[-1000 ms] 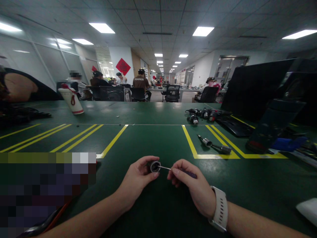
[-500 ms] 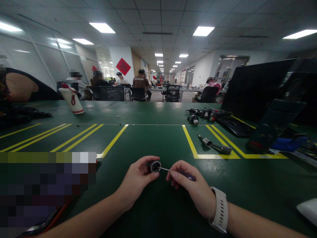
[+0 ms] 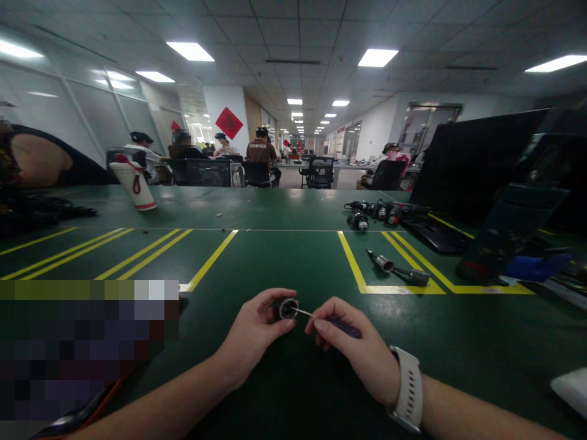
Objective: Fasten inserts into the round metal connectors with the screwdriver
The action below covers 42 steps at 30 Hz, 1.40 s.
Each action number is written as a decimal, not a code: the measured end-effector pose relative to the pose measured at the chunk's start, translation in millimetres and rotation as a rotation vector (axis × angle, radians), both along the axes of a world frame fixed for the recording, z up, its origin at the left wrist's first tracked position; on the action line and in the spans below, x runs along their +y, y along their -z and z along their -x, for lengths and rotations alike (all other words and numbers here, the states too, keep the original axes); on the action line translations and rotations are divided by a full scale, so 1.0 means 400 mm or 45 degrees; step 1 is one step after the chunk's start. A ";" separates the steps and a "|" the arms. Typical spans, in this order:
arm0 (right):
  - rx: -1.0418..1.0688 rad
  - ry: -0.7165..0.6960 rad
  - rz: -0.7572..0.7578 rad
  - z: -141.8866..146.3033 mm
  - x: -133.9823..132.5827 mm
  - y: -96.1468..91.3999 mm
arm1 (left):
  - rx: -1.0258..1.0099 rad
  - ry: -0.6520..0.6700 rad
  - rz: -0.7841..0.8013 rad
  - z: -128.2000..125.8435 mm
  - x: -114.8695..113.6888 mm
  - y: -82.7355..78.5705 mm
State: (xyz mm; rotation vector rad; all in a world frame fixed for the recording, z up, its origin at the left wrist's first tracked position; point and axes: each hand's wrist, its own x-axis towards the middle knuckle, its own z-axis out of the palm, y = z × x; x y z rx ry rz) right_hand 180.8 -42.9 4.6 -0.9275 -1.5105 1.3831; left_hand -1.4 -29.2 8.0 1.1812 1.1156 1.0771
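Observation:
Between the thumb and fingers of my left hand is a small round metal housing, its open end turned toward me. Closed in a pen-like grip, my right hand holds a screwdriver with a dark handle. Its thin shaft points left, and the tip reaches into the housing's opening; what it touches inside is too small to make out. Farther right on the green table lie two similar metal parts with dark stems, one at the left and one at the right.
Yellow tape lines mark the green table. Black cabled parts lie at the back right, near a dark bottle and a black monitor. A white cup stands at the back left. People sit at desks beyond.
Both hands stay almost in place. The right hand has shifted very slightly left, with the screwdriver tip still in the housing.

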 end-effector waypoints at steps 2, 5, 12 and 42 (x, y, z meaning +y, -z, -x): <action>-0.007 -0.002 -0.023 0.000 0.001 0.001 | -0.008 -0.013 -0.012 0.000 0.002 0.003; -0.011 -0.017 -0.042 -0.001 0.002 0.002 | -0.018 0.002 -0.020 0.000 0.004 0.006; -0.044 -0.020 -0.064 -0.003 0.001 0.002 | 0.018 0.048 -0.072 0.003 0.004 0.015; -0.163 -0.008 -0.345 -0.018 -0.040 -0.018 | 0.900 0.139 -0.481 -0.002 -0.009 0.005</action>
